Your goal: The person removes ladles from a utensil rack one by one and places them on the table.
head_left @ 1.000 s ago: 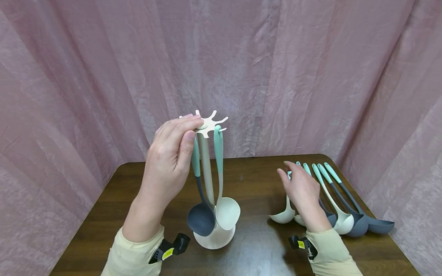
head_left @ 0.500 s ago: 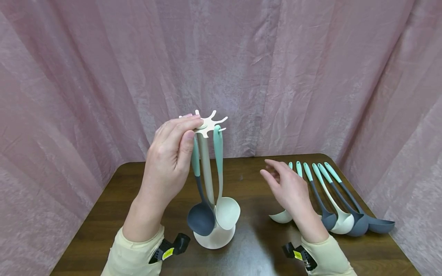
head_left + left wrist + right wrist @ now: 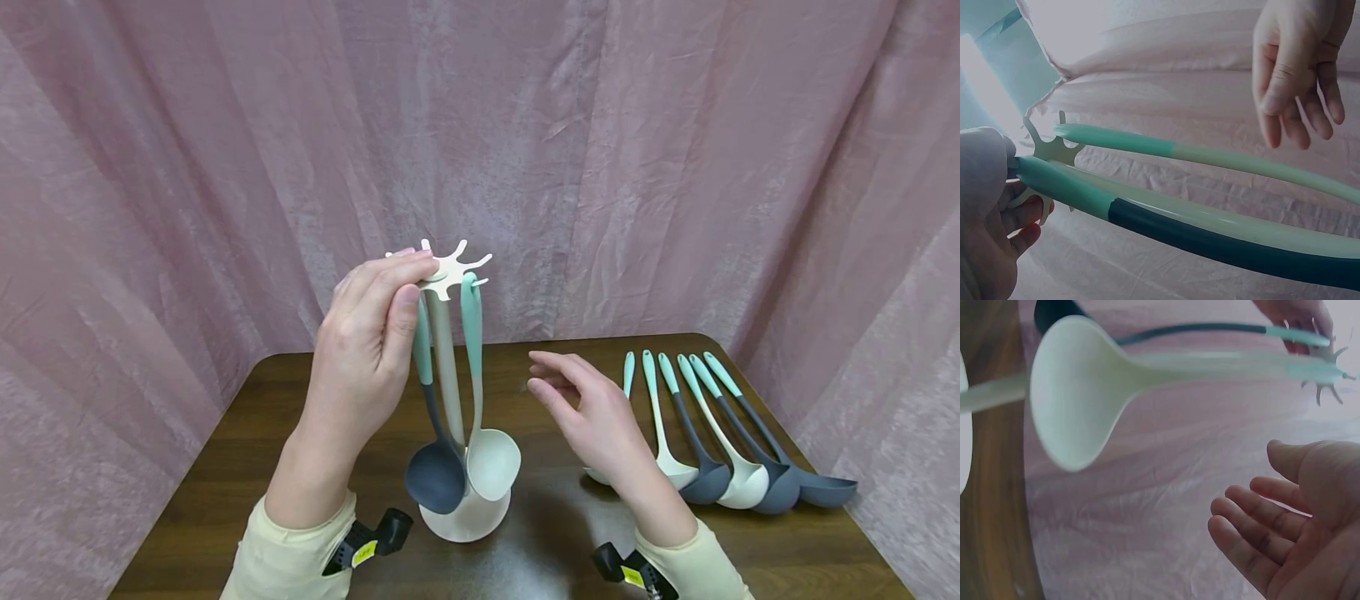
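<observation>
A white utensil stand [image 3: 467, 517] with a hooked top stands on the table. From its hooks hang a dark ladle [image 3: 437, 477] and a white ladle [image 3: 493, 465], both with mint handles. My left hand [image 3: 363, 333] holds the top of the stand, its fingers over the hub and its thumb near the front. In midair between the stand and the ladles on the right is my right hand [image 3: 592, 412], fingers apart and loosely bent, palm bare in the right wrist view. The right forearm partly covers the nearest white ladle [image 3: 628, 372] on the table.
Several more mint-handled ladles lie in a row at the right, among them a white ladle [image 3: 675, 472] and a dark ladle [image 3: 825, 490]. The brown table [image 3: 300, 467] ends at a pink curtain [image 3: 525, 167] behind and at both sides.
My right hand has moved left, away from the row of ladles and toward the stand, holding nothing. The left hand stays on the stand's top, and the hanging ladles hang as before.
</observation>
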Motion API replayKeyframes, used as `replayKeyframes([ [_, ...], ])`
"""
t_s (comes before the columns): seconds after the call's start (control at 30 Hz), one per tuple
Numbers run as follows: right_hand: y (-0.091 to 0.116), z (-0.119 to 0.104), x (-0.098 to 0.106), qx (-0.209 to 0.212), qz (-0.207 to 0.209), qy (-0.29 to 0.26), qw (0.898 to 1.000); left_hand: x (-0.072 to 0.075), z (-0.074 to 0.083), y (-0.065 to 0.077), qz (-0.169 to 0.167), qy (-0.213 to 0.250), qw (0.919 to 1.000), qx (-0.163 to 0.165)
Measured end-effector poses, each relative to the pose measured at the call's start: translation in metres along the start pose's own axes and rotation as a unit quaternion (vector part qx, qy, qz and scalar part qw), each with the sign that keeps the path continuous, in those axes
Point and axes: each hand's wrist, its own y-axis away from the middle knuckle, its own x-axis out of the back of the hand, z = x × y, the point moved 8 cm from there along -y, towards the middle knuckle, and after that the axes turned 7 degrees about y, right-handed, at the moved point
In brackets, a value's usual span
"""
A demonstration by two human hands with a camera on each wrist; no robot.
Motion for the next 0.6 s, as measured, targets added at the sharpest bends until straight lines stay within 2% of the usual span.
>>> replayKeyframes([
  [0.33,0.003,-0.030,-0.013,0.019,-0.008,-0.061,0.998,0.001,0.000,0.001,0.000,-0.001,1.0000,0.001],
  [0.6,0.003,-0.045,-0.021,0.042,-0.012,-0.086,0.995,0.000,0.001,0.001,0.000,-0.002,1.0000,0.002],
])
